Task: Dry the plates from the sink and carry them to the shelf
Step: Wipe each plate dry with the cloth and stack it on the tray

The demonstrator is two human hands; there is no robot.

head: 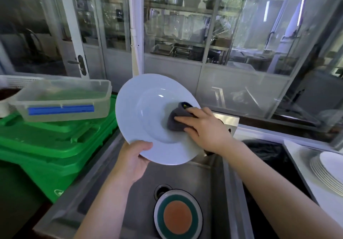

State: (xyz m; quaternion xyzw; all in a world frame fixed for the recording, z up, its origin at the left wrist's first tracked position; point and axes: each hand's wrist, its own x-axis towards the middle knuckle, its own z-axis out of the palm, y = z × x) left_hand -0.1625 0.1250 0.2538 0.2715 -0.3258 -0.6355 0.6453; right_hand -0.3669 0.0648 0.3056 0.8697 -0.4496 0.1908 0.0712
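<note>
We hold the white plate (148, 112) tilted above the sink (207, 186), its face turned toward us. The danger we see is a slip: the left hand (134, 161) grips only the lower edge of the plate, thumb on the front of the rim and the other fingers hidden behind. If the plate is wet and the right hand pushes too hard, it could turn in this small grip and fall. Below it lies a second plate (177, 214), with green and orange rings, on the bottom of the sink next to the drain (162, 190), so a fall may chip both plates.

The right hand (203, 127) presses a grey cloth (177, 120) against the right side of the plate's hollow, with the fingers bent over the cloth. The left part of the plate is not covered by the cloth, and a bright spot shines there; perhaps this is water, but we cannot say it for sure.

So the plate is between both hands, the left one under it and the right one in front.

At the far right a stack of white plates (328, 171) stands on a white table (306, 162), well apart from the hands. On the left, a clear plastic box (63, 99) rests on green crates (55, 142) beside the sink.
</note>
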